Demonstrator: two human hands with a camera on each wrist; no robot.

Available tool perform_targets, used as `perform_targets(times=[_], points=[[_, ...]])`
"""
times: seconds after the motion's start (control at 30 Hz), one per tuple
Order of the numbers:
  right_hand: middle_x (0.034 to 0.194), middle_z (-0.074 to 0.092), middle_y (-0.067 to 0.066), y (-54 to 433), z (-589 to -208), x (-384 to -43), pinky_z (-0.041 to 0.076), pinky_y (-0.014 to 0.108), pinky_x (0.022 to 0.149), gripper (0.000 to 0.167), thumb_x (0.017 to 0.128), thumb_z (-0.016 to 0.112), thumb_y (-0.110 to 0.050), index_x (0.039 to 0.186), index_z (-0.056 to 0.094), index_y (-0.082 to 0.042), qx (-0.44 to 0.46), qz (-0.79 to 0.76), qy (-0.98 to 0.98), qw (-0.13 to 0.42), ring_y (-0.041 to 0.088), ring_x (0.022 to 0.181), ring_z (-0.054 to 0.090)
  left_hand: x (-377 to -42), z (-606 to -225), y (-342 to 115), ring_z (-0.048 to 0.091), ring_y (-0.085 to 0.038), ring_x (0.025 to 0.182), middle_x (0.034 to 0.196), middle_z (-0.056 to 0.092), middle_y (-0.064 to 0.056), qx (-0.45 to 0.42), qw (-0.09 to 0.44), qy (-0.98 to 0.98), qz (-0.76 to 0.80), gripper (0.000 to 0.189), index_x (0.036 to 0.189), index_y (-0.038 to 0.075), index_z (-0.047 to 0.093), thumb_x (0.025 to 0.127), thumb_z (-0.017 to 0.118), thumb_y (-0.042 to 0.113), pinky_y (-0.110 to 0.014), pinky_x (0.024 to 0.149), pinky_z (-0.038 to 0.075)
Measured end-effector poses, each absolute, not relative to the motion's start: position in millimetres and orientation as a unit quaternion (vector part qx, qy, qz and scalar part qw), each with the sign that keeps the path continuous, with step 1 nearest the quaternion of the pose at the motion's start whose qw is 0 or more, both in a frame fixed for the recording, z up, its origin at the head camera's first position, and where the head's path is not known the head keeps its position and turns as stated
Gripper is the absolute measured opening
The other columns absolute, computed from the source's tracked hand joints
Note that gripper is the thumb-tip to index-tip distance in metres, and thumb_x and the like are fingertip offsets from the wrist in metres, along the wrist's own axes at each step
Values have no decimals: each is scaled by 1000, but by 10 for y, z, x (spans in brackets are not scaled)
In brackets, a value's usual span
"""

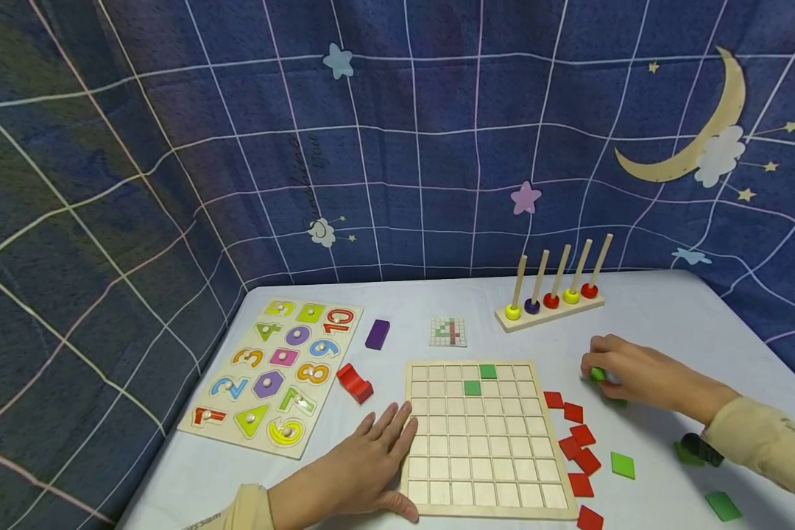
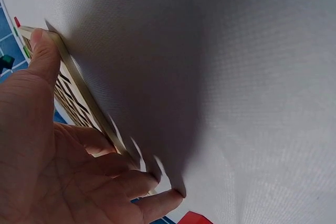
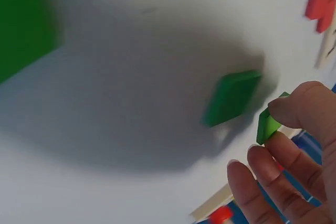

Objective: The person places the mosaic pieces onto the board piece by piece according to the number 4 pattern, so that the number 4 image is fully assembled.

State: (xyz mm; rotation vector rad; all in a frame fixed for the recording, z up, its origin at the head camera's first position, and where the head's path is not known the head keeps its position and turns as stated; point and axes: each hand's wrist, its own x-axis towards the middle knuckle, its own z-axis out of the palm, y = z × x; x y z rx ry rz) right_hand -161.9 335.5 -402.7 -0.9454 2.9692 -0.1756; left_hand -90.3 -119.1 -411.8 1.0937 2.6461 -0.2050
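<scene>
My right hand (image 1: 639, 374) pinches a green square tile (image 1: 598, 374) between thumb and forefinger, right of the wooden grid board (image 1: 486, 446). In the right wrist view, the pinched tile is tilted, and another green tile (image 3: 233, 98) lies on the table close by. Resting against the board's left edge near the front corner is my left hand (image 1: 366, 467), its fingers extended. From the left wrist, the thumb (image 2: 44, 56) sits by the board's corner. Two green tiles, one of them (image 1: 472, 387), fill cells in the board's top two rows.
Several red tiles (image 1: 587, 461) lie scattered along the board's right side, with loose green tiles (image 1: 623, 465) beyond. Behind the board are a small pattern card (image 1: 447, 332) and a peg stand (image 1: 550, 314). A number puzzle (image 1: 271, 375), purple block (image 1: 377, 334) and red block (image 1: 355, 383) are left.
</scene>
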Motion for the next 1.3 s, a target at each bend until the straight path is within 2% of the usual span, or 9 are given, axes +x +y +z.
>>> perform_targets(times=[0.27,0.57,0.73,0.83,1.1,1.3], points=[[95,58,-8,2949,-3975,-1655,61,27,78,23,87,85,-8,99,75,-24,-346,-111,931,39,6,88,52,-909,-4105,-1200,30,-36,165,179,24,-17,381,129,913,-65,120,169,6,30,85,57,88,-56,127,39],[95,58,-6,2417,-3982,-1701,52,20,74,18,92,80,-7,107,75,-16,-417,-147,897,17,2,87,48,-912,-4085,-1187,31,-36,165,178,25,-18,383,119,913,-70,120,169,6,30,86,57,88,-55,127,39],[90,57,-4,2117,-4022,-1742,49,17,71,16,91,81,-7,104,74,-14,-464,-143,874,-17,1,83,46,-929,-4081,-1180,31,-36,164,178,25,-19,389,112,911,-75,119,169,5,30,86,56,87,-55,127,40],[91,59,-3,1947,-4040,-1762,51,17,71,15,92,82,-6,102,73,-13,-491,-137,860,-29,2,83,48,-934,-4084,-1181,32,-36,164,178,26,-19,391,108,911,-78,119,169,5,30,86,56,87,-54,127,41],[97,66,-2,1648,-4098,-1768,56,17,76,13,92,84,-7,100,74,-12,-509,-138,849,-5,5,88,57,-921,-4096,-1181,31,-36,165,178,24,-19,384,121,913,-68,120,169,6,30,86,57,87,-54,127,39],[90,62,-3,1558,-4171,-1736,51,14,70,7,97,80,-8,93,75,-12,-526,-164,834,-20,0,79,51,-898,-4117,-1196,31,-36,164,178,25,-19,379,121,915,-71,120,169,6,30,85,56,88,-54,127,40]])
